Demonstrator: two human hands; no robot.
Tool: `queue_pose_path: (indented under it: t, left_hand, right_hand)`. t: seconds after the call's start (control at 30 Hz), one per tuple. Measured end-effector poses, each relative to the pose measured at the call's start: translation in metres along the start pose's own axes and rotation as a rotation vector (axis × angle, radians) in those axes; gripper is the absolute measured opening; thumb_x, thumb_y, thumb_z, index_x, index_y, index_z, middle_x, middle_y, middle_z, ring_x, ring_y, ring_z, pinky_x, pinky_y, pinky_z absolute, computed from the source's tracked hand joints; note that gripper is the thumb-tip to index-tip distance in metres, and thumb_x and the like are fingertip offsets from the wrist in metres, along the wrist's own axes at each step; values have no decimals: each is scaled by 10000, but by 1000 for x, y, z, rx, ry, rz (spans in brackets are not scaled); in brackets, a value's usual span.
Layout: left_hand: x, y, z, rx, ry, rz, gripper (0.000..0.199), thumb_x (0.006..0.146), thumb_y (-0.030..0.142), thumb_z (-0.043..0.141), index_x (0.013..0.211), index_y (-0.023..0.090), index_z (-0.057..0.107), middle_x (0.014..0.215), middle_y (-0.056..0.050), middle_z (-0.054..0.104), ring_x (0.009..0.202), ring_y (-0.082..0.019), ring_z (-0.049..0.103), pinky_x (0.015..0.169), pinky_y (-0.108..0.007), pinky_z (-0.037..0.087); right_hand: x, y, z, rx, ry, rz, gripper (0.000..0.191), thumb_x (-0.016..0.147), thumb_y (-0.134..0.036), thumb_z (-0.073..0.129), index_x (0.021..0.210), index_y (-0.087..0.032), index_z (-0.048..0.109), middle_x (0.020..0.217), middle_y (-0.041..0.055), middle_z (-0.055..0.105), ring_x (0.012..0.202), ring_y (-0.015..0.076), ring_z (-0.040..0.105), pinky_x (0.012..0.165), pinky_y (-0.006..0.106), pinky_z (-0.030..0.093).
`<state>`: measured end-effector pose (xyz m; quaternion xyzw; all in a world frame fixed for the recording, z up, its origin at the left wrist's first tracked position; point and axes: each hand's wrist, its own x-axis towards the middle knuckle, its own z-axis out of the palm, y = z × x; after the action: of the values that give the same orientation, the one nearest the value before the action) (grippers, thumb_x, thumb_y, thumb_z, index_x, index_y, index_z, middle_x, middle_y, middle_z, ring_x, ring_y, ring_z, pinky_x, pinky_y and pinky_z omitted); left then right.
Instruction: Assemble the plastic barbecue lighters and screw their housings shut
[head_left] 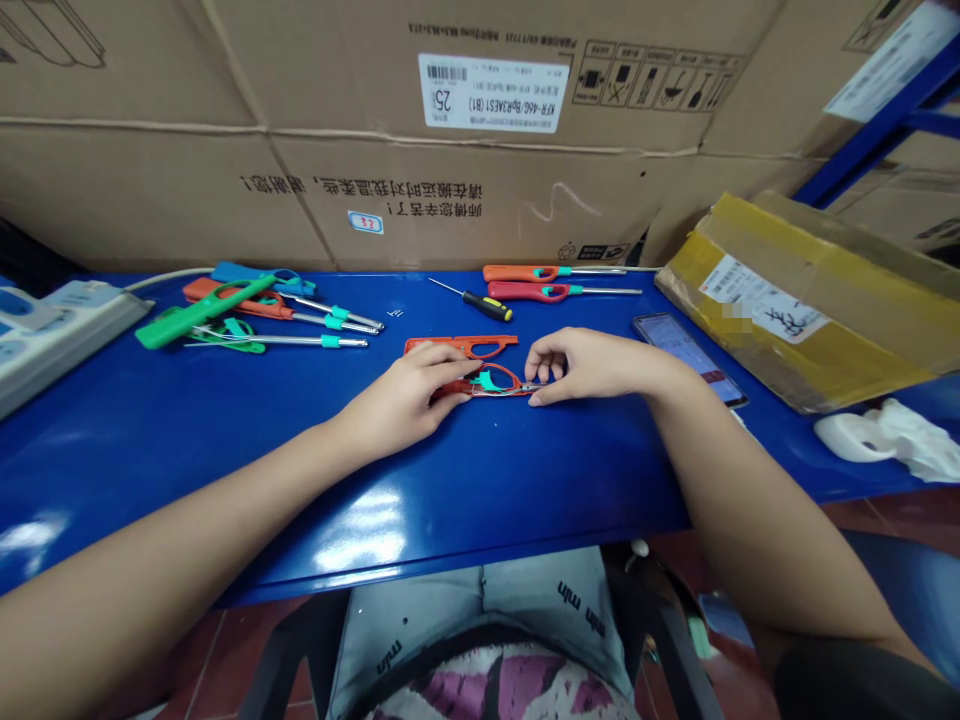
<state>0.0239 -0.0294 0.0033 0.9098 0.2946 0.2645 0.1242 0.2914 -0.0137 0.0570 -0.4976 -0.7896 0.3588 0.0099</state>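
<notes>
An opened orange-red gas lighter body [517,391] lies on the blue table, with a teal trigger [487,380] and a pale wire showing inside. My left hand [409,395] grips its rear end between thumb and fingers, hiding that part. At the front end, the thumb and forefinger of my right hand [574,367] close around a small metal part [529,387]; its exact shape is too small to tell. Just behind the body rests the loose orange shell half [491,346], partly under my left fingers.
Several lighters in green, blue and orange [225,308] are heaped at left near a power strip [67,335]. A screwdriver [487,305] and two assembled lighters [540,290] lie behind. At right are a phone [686,355], a taped carton [795,310] and white tissue [907,440].
</notes>
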Motion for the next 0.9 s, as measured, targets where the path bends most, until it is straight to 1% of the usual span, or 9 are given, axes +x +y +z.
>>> queue_pose_path:
  t: [0.1,0.17,0.27,0.4,0.5,0.57,0.67,0.8,0.9]
  left_hand:
    - [0,-1,1,12,7,10,323,975,202,593,1287,163,667,1211,-123,693,1144,-257,638,1008,-432,538]
    - [0,-1,2,20,14,20,328,978,200,588,1294,160,662,1216,-127,689,1149,-259,633,1012,-438,537]
    - [0,-2,3,34,21,41,325,985,202,577,1295,152,661,1218,-134,689,1150,-262,631,1019,-446,534]
    - [-1,-4,5,47,26,54,316,990,215,573,1285,152,666,1219,-139,692,1138,-263,639,1019,-460,536]
    - [-1,-4,4,43,31,51,319,986,213,574,1284,153,670,1218,-142,695,1138,-266,642,1017,-469,539]
    - [0,-3,2,41,25,37,325,986,212,568,1289,153,670,1222,-142,697,1151,-269,640,1020,-467,539]
    - [1,0,-1,31,-16,-14,348,987,228,562,1312,150,660,1234,-141,704,1177,-277,641,1025,-464,537]
    - [0,7,-4,20,-60,-62,340,971,252,575,1282,149,666,1213,-131,723,1126,-270,679,996,-434,553]
    - [0,13,-7,13,-80,-93,307,943,266,595,1217,151,669,1176,-118,729,1094,-271,687,979,-427,553]
  right_hand:
    - [0,0,2,22,-5,-35,311,770,-432,750,927,-167,712,864,39,694,773,164,595,668,269,436]
    - [1,0,4,17,-5,-61,253,821,-404,694,894,-162,708,846,37,692,755,155,585,671,267,431]
    - [2,-2,6,-37,8,-77,175,852,-324,654,862,-156,703,812,29,680,713,140,559,647,260,410]
    - [4,-6,9,-72,52,-43,103,836,-249,670,821,-153,703,774,24,679,669,129,537,616,254,387]
    - [6,-8,11,-52,76,-41,94,813,-237,698,774,-151,697,754,26,689,668,130,552,624,254,394]
    - [8,-7,12,-53,105,-57,80,802,-227,703,771,-154,702,747,24,696,661,131,562,635,259,398]
    - [8,-3,11,-57,145,-85,86,800,-245,707,798,-159,718,765,25,709,670,138,575,659,270,413]
    - [5,-2,10,-25,163,-191,163,799,-301,727,901,-175,704,901,42,720,779,165,603,718,279,453]
    - [4,-5,12,-25,197,-335,155,803,-254,729,928,-181,672,958,48,692,859,177,610,784,288,472]
